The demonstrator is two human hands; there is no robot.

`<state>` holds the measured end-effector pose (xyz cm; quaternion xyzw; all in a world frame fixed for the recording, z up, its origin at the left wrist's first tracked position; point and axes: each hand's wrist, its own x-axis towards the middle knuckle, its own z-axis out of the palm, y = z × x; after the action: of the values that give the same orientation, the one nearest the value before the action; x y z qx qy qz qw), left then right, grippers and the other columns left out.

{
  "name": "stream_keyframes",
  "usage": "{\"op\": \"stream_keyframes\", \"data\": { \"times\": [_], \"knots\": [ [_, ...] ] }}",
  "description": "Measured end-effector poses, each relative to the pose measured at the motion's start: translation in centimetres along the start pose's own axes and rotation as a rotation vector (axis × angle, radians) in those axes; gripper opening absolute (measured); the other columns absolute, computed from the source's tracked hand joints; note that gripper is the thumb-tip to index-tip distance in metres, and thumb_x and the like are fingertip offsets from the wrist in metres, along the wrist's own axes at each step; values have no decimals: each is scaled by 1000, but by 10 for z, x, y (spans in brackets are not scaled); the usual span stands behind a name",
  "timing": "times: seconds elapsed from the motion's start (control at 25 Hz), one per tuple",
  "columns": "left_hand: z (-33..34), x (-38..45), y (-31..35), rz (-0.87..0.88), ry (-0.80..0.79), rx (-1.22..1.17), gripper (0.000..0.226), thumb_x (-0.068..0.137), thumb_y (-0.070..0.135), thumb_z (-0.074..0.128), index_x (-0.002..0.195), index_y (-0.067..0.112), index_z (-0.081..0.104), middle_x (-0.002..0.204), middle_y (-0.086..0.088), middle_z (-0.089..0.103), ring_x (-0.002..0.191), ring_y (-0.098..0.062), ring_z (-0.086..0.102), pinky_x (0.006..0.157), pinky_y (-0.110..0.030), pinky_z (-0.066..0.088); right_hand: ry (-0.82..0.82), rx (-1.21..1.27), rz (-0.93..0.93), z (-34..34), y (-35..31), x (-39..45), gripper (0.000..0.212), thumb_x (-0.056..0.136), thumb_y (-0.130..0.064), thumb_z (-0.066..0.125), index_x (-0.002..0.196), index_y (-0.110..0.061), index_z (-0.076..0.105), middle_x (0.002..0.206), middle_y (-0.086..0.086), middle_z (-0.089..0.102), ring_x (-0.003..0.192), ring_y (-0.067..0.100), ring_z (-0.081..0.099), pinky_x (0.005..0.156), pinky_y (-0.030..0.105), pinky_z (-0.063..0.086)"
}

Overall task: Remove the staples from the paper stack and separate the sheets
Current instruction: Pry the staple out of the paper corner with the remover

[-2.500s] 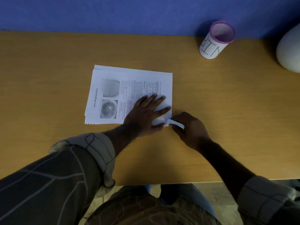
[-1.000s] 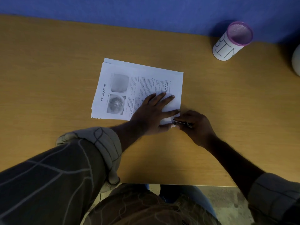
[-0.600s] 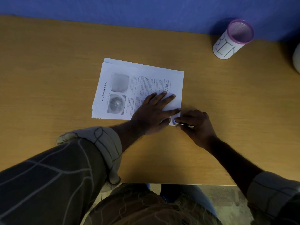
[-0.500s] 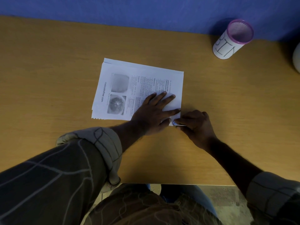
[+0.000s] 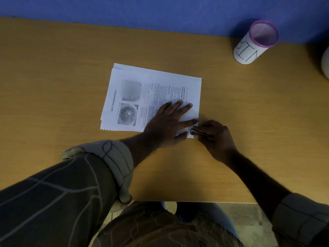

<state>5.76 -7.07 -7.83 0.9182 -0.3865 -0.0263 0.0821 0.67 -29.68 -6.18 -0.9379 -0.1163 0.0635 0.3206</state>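
On the smooth, tan wood-grain surface, a paper stack of white printed sheets lay flat near the middle, its edges slightly fanned, the top page showing columns of small text and two grey round photographs. The left hand lay palm down on the stack's near right part, opened flat with the fingers spread and gripping nothing; a rolled, pale cuff with dark lines sat just behind its wrist. Just beside it, at the stack's near right corner, the right hand was curled closed around a small dark, shiny metal tool, whose tip touched the paper corner beside the left thumb. Well apart, at the far right against the blue wall, stood a white cylindrical cup with a purple mesh rim and handwritten "BIN" lettering.
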Motion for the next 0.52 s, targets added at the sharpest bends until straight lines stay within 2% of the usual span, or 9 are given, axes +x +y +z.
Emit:
{"op": "stream_keyframes", "data": {
  "times": [0.12,0.16,0.32,0.52],
  "knots": [
    [0,0,0,-5,3,0,53,98,54,37,149,40,41,166,-5,25,153,-34,20,122,-57,19,3,31,-5,-4,-7,2,26,85,-21,70,111,-20,72,96,-4,64,82,8,59,69,31,53],
    [0,0,1,-6,1,0,53,98,54,37,149,40,41,166,-5,25,153,-34,20,122,-57,19,-5,35,-2,-4,-8,3,27,85,-24,69,111,-21,72,96,-4,64,82,8,59,69,30,53],
    [1,0,0,-4,-2,6,53,98,54,37,149,41,40,167,-5,24,154,-34,18,122,-56,17,-85,-34,-19,-3,0,4,34,84,-44,58,112,-29,70,102,-8,65,93,12,59,76,48,52],
    [3,1,0,-15,2,8,48,102,48,35,149,41,40,166,-4,24,154,-33,18,122,-56,18,-67,-87,-51,1,4,2,29,83,-30,72,112,-27,70,108,-6,68,103,18,60,79,51,51]
  ]
}}
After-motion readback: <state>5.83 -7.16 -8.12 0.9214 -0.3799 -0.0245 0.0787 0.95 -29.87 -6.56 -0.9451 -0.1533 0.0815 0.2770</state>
